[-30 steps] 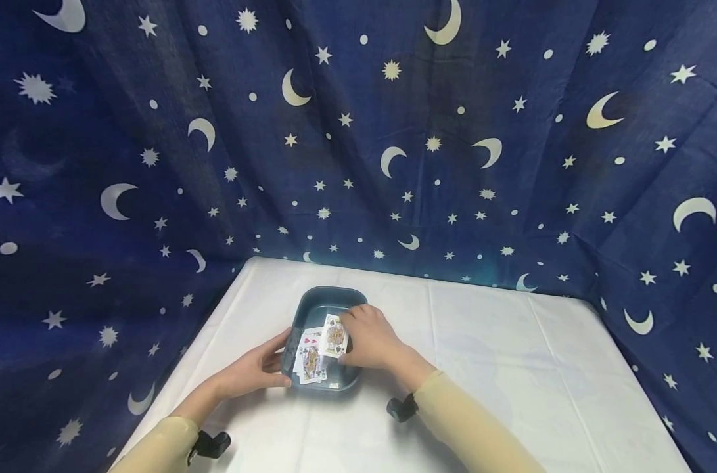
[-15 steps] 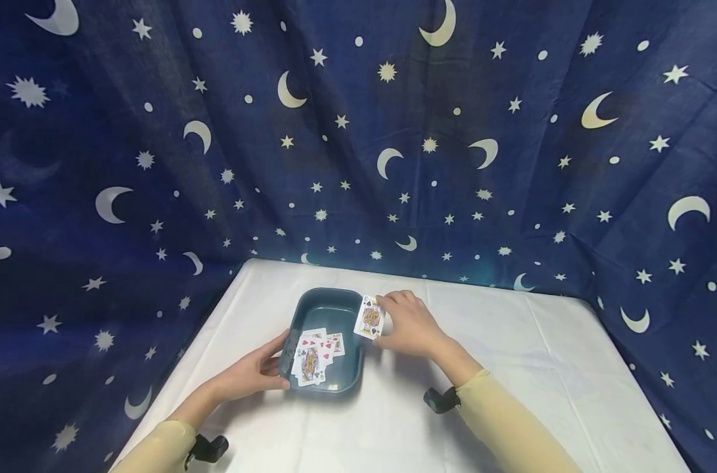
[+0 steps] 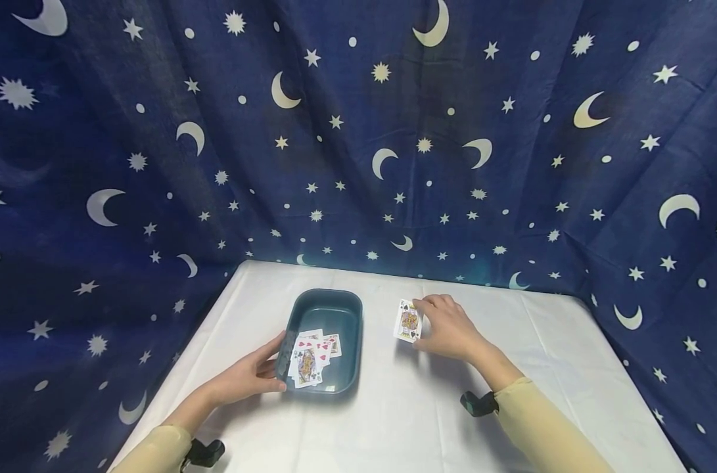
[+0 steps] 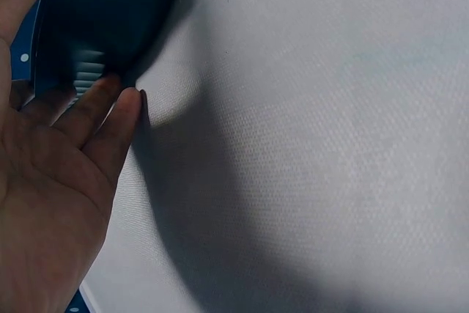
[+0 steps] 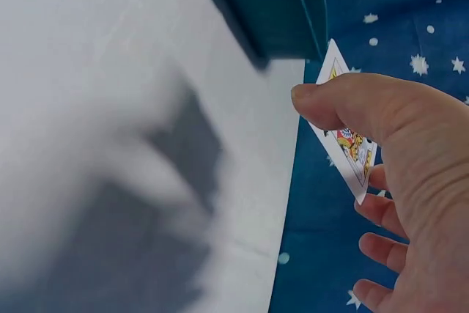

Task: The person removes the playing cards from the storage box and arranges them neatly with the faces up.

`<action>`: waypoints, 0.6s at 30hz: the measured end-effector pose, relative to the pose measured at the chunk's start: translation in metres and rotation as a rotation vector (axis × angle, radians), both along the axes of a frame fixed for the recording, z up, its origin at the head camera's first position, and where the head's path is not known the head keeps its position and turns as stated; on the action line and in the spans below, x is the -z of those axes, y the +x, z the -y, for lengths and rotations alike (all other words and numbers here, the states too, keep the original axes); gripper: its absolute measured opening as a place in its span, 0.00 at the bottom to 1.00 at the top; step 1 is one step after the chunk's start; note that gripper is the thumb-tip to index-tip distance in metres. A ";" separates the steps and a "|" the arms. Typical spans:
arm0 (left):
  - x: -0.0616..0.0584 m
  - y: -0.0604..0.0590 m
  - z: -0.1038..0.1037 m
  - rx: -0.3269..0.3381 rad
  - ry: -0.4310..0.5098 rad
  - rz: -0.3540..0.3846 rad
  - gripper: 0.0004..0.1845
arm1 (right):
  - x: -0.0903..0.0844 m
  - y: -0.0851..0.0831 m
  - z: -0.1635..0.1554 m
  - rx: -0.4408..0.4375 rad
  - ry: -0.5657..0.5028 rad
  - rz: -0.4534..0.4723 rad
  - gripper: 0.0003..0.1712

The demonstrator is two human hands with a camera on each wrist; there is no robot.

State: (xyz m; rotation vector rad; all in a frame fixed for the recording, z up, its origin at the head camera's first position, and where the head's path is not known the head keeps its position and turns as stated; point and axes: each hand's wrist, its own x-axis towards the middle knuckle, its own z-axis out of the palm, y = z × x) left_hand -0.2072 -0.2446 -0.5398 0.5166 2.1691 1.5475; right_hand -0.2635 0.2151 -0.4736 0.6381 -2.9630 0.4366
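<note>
My right hand [image 3: 449, 328] holds a single playing card [image 3: 408, 322] above the white table [image 3: 512, 394], to the right of the dark teal tray [image 3: 351, 315] and well apart from it. The card is pinched by its right edge: in the right wrist view my thumb [image 5: 344, 104] is curled over the card's face and the other fingers [image 5: 381, 210] sit behind it. It is a face card with a spade pip at its corners. It stands nearly upright, its face turned back toward me, and its long axis runs near to far with a slight lean to the left at the far end. I cannot tell whether its lower edge touches the cloth.

My left hand [image 3: 248, 376] rests against the near left wall of the tray. In the left wrist view the palm is open and the fingers [image 4: 110, 119] lie straight along the tray's outer side, touching it, not curled round it.

Inside the tray, at its near end, lies a small overlapping heap of cards [image 3: 309, 358], face up, red heart pips showing on some. The tray's long axis runs near to far. A dark blue curtain [image 3: 358, 131] printed with moons and stars hangs behind and beside the table.
</note>
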 end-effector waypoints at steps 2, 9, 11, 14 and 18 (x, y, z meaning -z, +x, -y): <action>0.000 0.000 0.000 0.003 0.002 -0.001 0.58 | 0.002 -0.001 -0.004 0.002 0.008 0.013 0.53; 0.000 0.001 0.001 -0.010 -0.009 0.002 0.58 | 0.018 -0.012 -0.014 0.002 -0.034 0.120 0.54; 0.000 0.002 0.002 -0.013 -0.010 0.005 0.58 | 0.025 -0.017 -0.016 -0.001 -0.050 0.150 0.54; 0.001 0.001 0.002 -0.012 -0.002 0.014 0.58 | 0.037 -0.025 -0.016 0.006 -0.060 0.184 0.53; 0.001 0.002 0.001 0.003 0.016 0.012 0.57 | 0.047 -0.034 -0.015 0.019 -0.059 0.220 0.52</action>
